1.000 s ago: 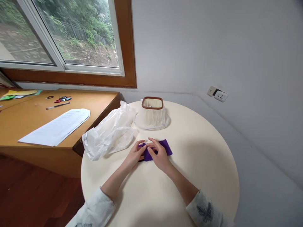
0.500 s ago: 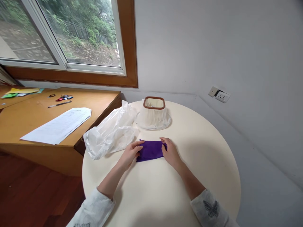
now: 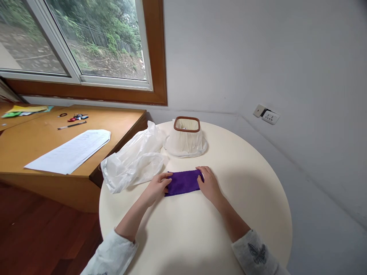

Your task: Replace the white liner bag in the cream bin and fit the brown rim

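— How are the hands placed?
— Both forearms are stretched forward from the near side and angled inward. The left hand (image 3: 156, 188) is set at the left end of the purple cloth (image 3: 185, 182), its thumb and forefinger laid over the edge. The right hand (image 3: 210, 184) is curved around the opposite end, its fingers bent over the far corner and its thumb placed nearer.

— Is anything gripped?
— Yes, the cloth is grasped at both short ends, lightly, and is kept spread between the hands.

— Which way is it pointed?
— Its long axis is run from left to right, across the person's front, with the right end turned slightly farther away.

— And where is it found?
— It is laid on the round table (image 3: 186, 236), in front of the brown-rimmed basket (image 3: 186, 143); the white plastic bag (image 3: 133, 162) is spread beyond the left hand.
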The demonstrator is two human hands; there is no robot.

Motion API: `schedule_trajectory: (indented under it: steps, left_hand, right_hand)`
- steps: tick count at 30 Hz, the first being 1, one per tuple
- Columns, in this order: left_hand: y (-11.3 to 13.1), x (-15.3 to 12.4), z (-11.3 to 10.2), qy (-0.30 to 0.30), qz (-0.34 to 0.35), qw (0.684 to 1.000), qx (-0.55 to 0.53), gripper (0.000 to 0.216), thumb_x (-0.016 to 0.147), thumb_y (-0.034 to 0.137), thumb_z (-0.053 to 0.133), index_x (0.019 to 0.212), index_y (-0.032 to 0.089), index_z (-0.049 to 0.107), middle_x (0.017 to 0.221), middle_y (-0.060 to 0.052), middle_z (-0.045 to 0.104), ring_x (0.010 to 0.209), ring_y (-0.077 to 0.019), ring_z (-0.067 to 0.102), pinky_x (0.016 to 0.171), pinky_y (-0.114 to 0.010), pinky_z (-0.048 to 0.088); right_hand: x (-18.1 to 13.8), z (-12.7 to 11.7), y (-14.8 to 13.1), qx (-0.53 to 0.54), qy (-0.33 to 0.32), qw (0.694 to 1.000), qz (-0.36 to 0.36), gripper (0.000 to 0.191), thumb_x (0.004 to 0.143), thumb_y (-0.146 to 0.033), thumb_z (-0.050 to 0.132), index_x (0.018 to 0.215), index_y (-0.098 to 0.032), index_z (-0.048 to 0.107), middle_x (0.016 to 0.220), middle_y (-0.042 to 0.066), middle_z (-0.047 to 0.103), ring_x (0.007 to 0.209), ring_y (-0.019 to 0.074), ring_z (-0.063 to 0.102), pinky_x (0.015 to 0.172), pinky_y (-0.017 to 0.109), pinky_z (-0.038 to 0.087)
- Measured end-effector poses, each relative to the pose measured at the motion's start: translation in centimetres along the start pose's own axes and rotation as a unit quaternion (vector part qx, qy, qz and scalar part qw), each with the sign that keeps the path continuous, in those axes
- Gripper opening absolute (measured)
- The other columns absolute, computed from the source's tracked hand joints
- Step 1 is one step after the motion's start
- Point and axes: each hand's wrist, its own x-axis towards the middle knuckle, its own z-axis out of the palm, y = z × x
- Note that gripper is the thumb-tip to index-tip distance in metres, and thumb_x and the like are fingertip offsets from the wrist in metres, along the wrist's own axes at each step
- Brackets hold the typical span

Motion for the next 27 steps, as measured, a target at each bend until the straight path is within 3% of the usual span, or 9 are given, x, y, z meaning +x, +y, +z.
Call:
schedule_trajectory:
  steps: [4, 9, 15, 21, 24, 27]
  left_hand:
    - [0.4, -0.2, -0.1, -0.005, -0.015, 1.000, -0.016, 0.038, 0.070, 0.029, 0.062, 0.104, 0.013, 0.058, 0.077, -0.002, 0.054, 0.062, -0.0111, 0.052, 0.063, -0.031, 0.051]
    - [0.3, -0.1, -0.4, -0.003, -0.024, 1.000, 0.008, 0.035, 0.071, 0.028, 0.060, 0.102, 0.013, 0.056, 0.065, 0.003, 0.048, 0.054, -0.0102, 0.051, 0.060, -0.032, 0.053]
    - [-0.2, 0.1, -0.8, 0.017, 0.033, 0.994, 0.106, 0.026, 0.075, 0.030, 0.051, 0.096, 0.016, 0.055, 0.058, 0.005, 0.046, 0.041, -0.0075, 0.042, 0.041, -0.022, 0.036]
    - [0.2, 0.1, -0.9, 0.088, 0.122, 0.977, 0.150, 0.014, 0.074, 0.028, 0.049, 0.076, 0.016, 0.055, 0.062, 0.003, 0.047, 0.046, -0.0069, 0.037, 0.043, -0.020, 0.030]
    - [0.1, 0.2, -1.0, 0.107, 0.139, 0.974, 0.147, 0.013, 0.074, 0.029, 0.048, 0.075, 0.017, 0.053, 0.062, 0.004, 0.044, 0.049, -0.0077, 0.036, 0.044, -0.020, 0.030]
    - [-0.2, 0.3, -1.1, 0.123, 0.146, 0.971, 0.141, 0.012, 0.075, 0.030, 0.047, 0.078, 0.019, 0.052, 0.059, 0.006, 0.039, 0.050, -0.0086, 0.036, 0.046, -0.020, 0.031]
  right_hand:
    - [0.1, -0.8, 0.3, -0.062, 0.002, 0.997, 0.047, 0.029, 0.082, -0.018, 0.039, 0.108, -0.020, 0.053, 0.098, 0.006, 0.060, 0.084, 0.0178, 0.058, 0.071, 0.030, 0.043]
    - [0.0, -1.3, 0.6, -0.082, -0.059, 0.991, 0.084, 0.028, 0.085, -0.031, 0.041, 0.110, -0.021, 0.050, 0.064, -0.002, 0.058, 0.059, 0.0149, 0.056, 0.057, 0.026, 0.037]
    - [-0.1, -1.0, 0.7, -0.002, -0.080, 0.995, 0.066, 0.030, 0.077, -0.023, 0.048, 0.107, -0.024, 0.051, 0.061, -0.005, 0.054, 0.056, 0.0126, 0.053, 0.058, 0.024, 0.038]
    - [0.2, -0.3, 0.5, 0.133, -0.013, 0.986, 0.097, 0.031, 0.073, -0.021, 0.050, 0.104, -0.023, 0.052, 0.065, -0.005, 0.050, 0.057, 0.0118, 0.050, 0.060, 0.024, 0.043]
    - [0.3, 0.5, -1.2, 0.205, 0.041, 0.973, 0.098, 0.026, 0.074, -0.023, 0.050, 0.100, -0.021, 0.054, 0.070, -0.003, 0.051, 0.063, 0.0120, 0.051, 0.063, 0.024, 0.044]
    - [0.3, 1.8, -3.6, 0.247, 0.053, 0.964, 0.077, 0.022, 0.076, -0.022, 0.050, 0.097, -0.020, 0.054, 0.071, -0.002, 0.051, 0.068, 0.0124, 0.052, 0.068, 0.024, 0.044]
